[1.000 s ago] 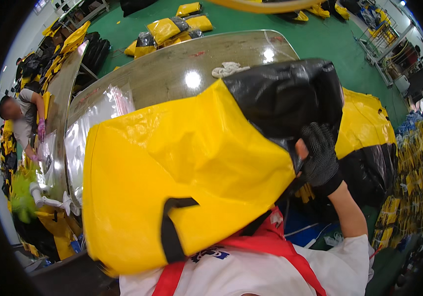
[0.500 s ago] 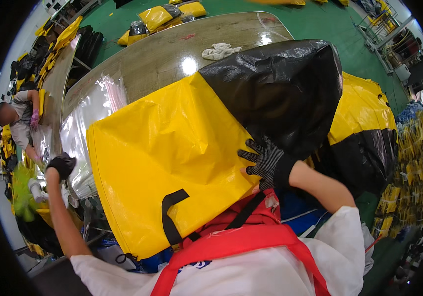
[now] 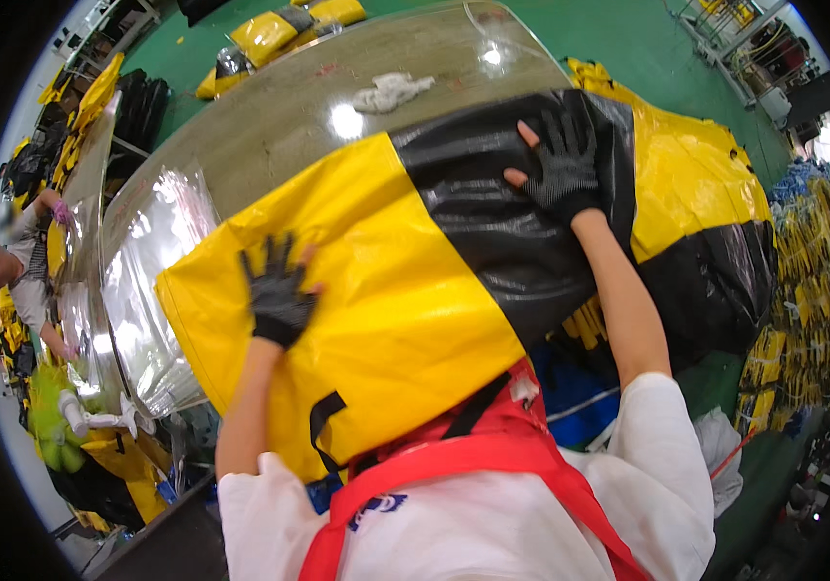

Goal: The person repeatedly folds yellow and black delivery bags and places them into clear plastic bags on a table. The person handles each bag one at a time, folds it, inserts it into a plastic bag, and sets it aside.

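Observation:
A large yellow and black plastic-coated bag (image 3: 405, 300) lies spread over the near side of the table, its near edge at my red apron. My left hand (image 3: 279, 295), in a dark knit glove with bare fingertips, rests with fingers spread on the yellow part. My right hand (image 3: 562, 165), gloved alike, lies with fingers apart on the black part near its far right edge. Neither hand grips anything. A black strap (image 3: 323, 426) sticks up from the near yellow edge.
Clear plastic bags (image 3: 158, 290) are stacked left of the bag; a white cloth (image 3: 392, 93) lies on the table (image 3: 270, 121) beyond. More yellow and black bags (image 3: 700, 184) are piled at right. A green fan (image 3: 57, 426) and a co-worker (image 3: 23, 266) are at far left.
My left hand has come in from the left onto the yellow part. My right hand has moved away from me across the black part, which now lies flatter.

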Demonstrator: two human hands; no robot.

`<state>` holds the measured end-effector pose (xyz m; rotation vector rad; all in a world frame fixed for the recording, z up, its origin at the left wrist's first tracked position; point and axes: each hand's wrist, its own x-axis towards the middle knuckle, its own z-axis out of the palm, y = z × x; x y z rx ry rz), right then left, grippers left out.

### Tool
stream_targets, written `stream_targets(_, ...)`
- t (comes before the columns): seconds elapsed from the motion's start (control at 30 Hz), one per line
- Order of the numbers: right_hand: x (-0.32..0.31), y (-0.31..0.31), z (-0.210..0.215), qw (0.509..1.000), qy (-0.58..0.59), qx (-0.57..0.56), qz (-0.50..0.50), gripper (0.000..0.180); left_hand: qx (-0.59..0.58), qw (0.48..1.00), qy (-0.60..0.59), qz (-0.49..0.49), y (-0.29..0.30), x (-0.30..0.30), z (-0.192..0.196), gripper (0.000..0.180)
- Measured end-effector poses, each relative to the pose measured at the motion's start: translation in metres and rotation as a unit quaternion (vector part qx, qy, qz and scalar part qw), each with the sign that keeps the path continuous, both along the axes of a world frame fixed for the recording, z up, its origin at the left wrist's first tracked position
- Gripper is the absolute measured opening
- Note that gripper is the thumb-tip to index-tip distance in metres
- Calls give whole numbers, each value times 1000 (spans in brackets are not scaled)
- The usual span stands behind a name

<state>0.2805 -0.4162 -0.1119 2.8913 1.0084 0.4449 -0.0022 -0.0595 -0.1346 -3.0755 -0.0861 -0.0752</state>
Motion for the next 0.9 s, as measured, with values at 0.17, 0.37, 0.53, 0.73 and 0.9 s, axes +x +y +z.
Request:
stream_targets(0.17,-2,-2,-7,999,-15,33,1,76,60,995,42,62,70,-127,-4,70)
stream_targets(0.37,-106,-51,49,922,272,129,244,73,41,980,170,98,55,-103,42,62)
stream_targets(0.53,-172,-107,-33,969,35,41,239,39,-143,966,-50,-209,-72,62,90,60)
stream_targets(0.73,-175,-41,122,973,102,56,197,33,-217,856,-25,-469,-157,115,4,57)
stream_targets(0.9,-27,27,94,894,404,-43,187,33,-170,889,-86,-416,-191,91,5,47)
